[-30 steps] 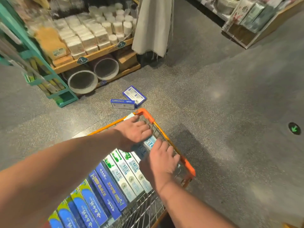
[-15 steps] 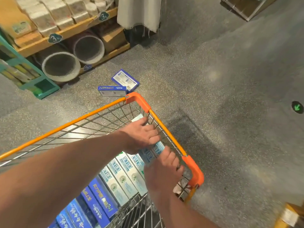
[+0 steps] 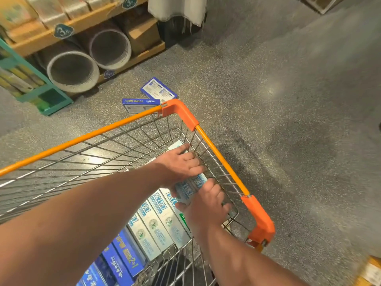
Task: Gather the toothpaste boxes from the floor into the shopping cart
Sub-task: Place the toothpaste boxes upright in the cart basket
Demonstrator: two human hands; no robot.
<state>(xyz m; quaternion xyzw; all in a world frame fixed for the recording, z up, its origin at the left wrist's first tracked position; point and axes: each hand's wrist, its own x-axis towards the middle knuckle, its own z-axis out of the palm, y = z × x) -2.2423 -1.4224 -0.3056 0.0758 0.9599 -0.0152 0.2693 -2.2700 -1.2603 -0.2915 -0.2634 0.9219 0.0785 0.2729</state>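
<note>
Speckled grey floor (image 3: pixel 268 96) fills most of the frame, with a wooden shelf (image 3: pixel 82 23) at upper left and two rolled mats (image 3: pixel 72 71) lying under it. Your orange-rimmed shopping cart (image 3: pixel 218 157) sits lower centre. Both your hands are inside it by its right wall. Your left hand (image 3: pixel 181 164) has its grip curled over the far end of the held pale boxes (image 3: pixel 188 187), and your right hand (image 3: pixel 206 207) grips their near end. A row of toothpaste boxes (image 3: pixel 156 226) lies on the cart's bottom. Two blue toothpaste boxes (image 3: pixel 157 89) lie on the floor just beyond the cart's far corner, just beside each other.
</note>
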